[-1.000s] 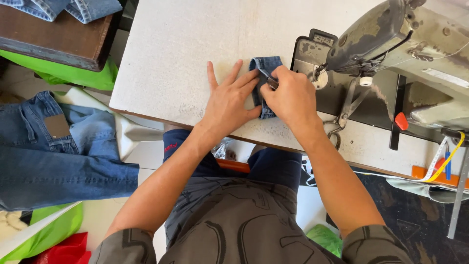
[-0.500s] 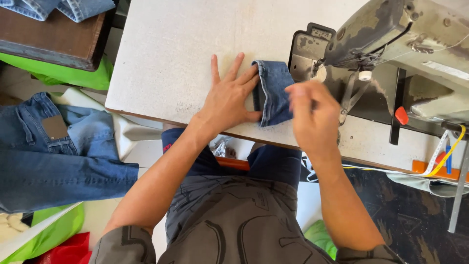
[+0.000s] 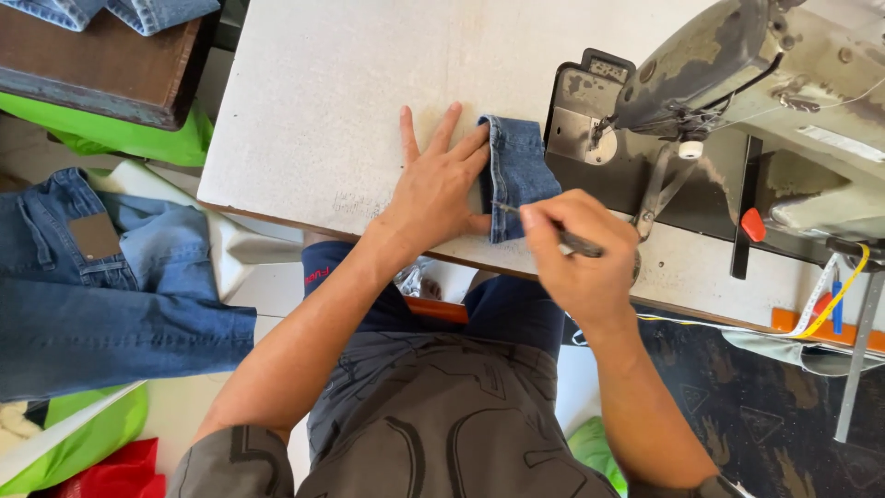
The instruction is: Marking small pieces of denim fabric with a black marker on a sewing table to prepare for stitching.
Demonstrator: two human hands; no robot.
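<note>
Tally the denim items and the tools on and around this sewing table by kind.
Denim pieces: 3 (folded denim cuff under the left hand, jeans lower left, denim top left)
Sewing machines: 1
Slim tools: 1, in the right hand
Total: 5

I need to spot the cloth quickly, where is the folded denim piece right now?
In the head view, the folded denim piece lies on the white table, pinned under the left hand's fingertips, just left of the sewing machine.

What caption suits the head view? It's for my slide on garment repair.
Left hand flattens folded denim piece while right hand holds a thin tool beside the sewing machine.
</note>
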